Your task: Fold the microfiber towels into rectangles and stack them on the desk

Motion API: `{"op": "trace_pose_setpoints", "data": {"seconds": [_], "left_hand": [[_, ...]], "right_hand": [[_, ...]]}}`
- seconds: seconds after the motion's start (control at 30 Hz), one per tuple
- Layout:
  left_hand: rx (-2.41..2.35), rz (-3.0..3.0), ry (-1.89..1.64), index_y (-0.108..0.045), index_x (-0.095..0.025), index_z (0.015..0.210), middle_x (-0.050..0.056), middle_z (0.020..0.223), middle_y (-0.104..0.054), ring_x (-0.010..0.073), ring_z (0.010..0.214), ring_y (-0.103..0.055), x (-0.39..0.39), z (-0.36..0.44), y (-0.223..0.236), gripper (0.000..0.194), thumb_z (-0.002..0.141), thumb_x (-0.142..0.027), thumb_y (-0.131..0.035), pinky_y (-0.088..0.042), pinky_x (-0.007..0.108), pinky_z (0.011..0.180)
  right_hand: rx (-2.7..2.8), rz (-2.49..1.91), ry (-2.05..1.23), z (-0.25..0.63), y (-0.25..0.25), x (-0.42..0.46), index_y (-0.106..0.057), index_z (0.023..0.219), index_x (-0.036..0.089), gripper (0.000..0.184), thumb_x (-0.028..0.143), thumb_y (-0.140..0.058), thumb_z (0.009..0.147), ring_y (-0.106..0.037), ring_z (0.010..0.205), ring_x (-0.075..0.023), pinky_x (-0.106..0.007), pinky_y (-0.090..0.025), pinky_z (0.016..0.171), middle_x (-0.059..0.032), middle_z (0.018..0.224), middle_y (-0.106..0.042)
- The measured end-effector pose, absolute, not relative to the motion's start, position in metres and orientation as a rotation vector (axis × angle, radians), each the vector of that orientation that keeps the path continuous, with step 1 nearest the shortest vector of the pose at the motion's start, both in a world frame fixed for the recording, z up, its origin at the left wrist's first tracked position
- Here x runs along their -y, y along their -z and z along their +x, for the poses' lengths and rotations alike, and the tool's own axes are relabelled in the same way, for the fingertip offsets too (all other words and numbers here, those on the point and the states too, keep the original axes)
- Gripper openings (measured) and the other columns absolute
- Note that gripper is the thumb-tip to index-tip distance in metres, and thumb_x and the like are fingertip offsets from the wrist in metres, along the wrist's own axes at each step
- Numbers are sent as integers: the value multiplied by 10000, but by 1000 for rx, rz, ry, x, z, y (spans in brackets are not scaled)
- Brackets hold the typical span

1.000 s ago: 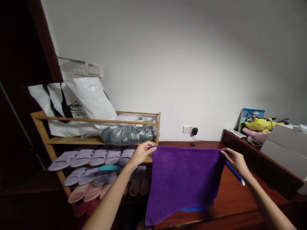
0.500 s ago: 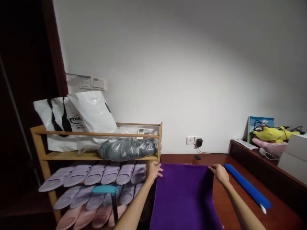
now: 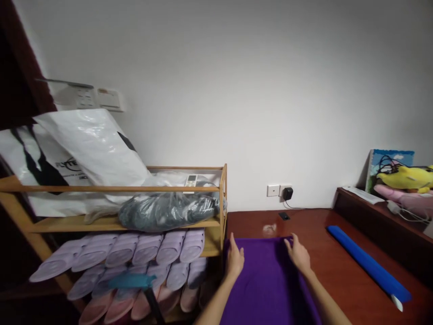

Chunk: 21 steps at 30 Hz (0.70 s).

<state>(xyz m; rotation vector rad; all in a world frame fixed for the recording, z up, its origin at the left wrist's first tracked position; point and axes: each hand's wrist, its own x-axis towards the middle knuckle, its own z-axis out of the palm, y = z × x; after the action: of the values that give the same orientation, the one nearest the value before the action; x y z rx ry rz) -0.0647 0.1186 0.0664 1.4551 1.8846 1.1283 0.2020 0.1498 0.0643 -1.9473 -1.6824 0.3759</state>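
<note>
A purple cloth [image 3: 259, 275] stretches over the reddish-brown wooden surface, its far edge roughly straight and its near part running out of view at the bottom. At its far left corner is my left hand [image 3: 235, 259], thumb and index finger at the edge of the fabric. My right hand [image 3: 298, 255] grips the far right corner between thumb and fingers. A dark fold runs down the right side of the cloth, beside my right forearm. Some fingertips are hidden by the hands and the fabric.
Left stands a wooden rack [image 3: 221, 225] with lilac slippers [image 3: 147, 248], a plastic-wrapped dark bundle [image 3: 169, 211] and a white bag [image 3: 91, 149]. A teal-topped handle [image 3: 131, 280] rises before it. Right lie a blue strip [image 3: 368, 262] and a ledge [image 3: 358, 207] holding a yellow plush toy [image 3: 404, 178].
The view has shifted, so the rack sits further left and larger. Both hands and the far edge of the cloth are closer to me, lower against the wooden surface.
</note>
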Motion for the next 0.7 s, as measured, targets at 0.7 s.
{"op": "trace_pose_setpoints", "data": {"seconds": [0.7], "left_hand": [[-2037,2281,-421,-327,-296,1414,24,1528,-228,227,1405,-154,-99,-56,-19,558,921,-527,-207,-147,513,1122]], "right_hand": [[2024,-1595,-61,194,-17,-87,-470,1326,200,515,447,-247,933,-415,1291,-220,-421,-353,1055,-97,1395,-465]]}}
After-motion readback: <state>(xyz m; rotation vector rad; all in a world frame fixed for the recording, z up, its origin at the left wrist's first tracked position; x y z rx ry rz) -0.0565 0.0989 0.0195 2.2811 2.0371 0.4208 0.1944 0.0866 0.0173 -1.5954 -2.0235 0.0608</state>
